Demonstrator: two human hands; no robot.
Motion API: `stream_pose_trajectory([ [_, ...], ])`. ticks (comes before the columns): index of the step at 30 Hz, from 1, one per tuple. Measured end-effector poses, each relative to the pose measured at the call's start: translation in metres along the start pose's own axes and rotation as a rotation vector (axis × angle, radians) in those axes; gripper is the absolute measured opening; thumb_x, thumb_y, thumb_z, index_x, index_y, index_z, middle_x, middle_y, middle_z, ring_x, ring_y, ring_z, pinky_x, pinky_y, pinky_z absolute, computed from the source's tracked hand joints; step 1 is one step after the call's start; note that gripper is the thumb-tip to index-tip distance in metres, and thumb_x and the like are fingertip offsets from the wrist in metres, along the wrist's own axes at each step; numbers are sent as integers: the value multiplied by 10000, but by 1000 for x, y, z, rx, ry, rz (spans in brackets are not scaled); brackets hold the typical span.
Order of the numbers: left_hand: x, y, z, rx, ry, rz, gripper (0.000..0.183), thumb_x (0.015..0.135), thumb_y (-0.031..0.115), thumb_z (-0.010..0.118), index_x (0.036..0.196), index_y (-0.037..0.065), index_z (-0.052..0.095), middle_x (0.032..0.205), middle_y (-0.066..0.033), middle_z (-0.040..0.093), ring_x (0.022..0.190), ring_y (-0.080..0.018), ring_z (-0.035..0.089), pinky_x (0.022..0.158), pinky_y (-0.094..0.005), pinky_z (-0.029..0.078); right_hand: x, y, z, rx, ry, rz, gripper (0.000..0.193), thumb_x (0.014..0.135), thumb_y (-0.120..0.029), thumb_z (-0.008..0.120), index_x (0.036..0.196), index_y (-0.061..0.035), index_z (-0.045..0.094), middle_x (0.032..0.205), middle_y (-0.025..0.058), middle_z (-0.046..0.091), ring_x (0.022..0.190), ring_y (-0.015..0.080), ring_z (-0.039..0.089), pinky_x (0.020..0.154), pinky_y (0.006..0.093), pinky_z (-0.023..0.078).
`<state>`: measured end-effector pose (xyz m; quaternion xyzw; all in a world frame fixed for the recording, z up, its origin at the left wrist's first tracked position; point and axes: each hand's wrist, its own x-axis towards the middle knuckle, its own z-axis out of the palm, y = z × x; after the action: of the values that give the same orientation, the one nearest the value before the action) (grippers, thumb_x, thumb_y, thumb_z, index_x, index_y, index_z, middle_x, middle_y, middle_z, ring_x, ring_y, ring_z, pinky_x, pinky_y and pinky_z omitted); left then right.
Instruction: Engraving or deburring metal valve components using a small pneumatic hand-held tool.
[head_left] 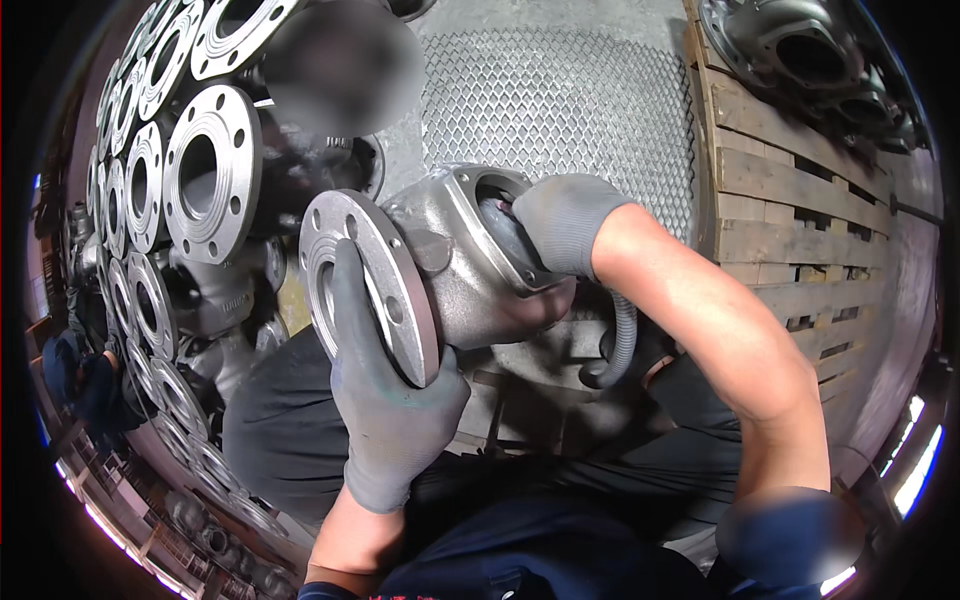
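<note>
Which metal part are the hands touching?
The middle metal part: left hand grips its round rim, right hand reaches into its opening. Neither touches the other parts.

left hand [400,405]: holds flange [401,275] | right hand [572,225]: inside casting [465,295], grip unclear

Right hand [568,225]: open passage forward, above the metal mesh [560,100]; wooden pallet [790,240] bounding the right; corrugated hose [625,338] on the wrist's body side. Left hand [400,410]: flanged castings [235,170] blocking forward-left; trousered leg [280,420] leftward. Between hands: grey casting [460,285], barring direct crossing.
</note>
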<state>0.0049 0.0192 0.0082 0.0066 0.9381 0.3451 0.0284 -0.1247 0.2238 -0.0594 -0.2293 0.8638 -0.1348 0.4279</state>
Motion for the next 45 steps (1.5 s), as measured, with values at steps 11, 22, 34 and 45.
stream_pose_trajectory([
  [11,-5,-1,0,-14,6,-60,1105,689,-96,706,1701,-2,271,1674,-282,417,1553,-405,451,1242,-432,388,7,-7,-4,-167,-150,16,364,939,-365,668,1126,-101,833,1136,162,811,1056,338,791,901,441,620],
  [22,-15,-1,-1,58,-10,17,1057,728,-28,732,1658,-112,238,1543,-334,533,1414,-504,567,1175,-491,467,-2,-15,5,-187,-44,9,211,881,-150,720,1026,-44,831,1035,196,804,989,377,788,870,452,623],
  [34,-27,-2,-3,-162,-51,-1,1126,724,-57,754,1668,-127,145,1404,-280,670,1302,-422,688,1095,-435,530,-6,-26,4,-80,-4,-18,211,905,-189,710,1035,-62,818,1056,182,801,1005,364,785,881,438,623],
  [45,-30,-3,-3,-107,-26,9,1142,685,-41,771,1656,-146,180,1456,-321,611,1335,-447,657,1101,-438,527,-5,-26,3,-92,-152,21,304,934,-272,708,1153,-73,776,1145,139,801,1078,330,776,919,418,622],
])
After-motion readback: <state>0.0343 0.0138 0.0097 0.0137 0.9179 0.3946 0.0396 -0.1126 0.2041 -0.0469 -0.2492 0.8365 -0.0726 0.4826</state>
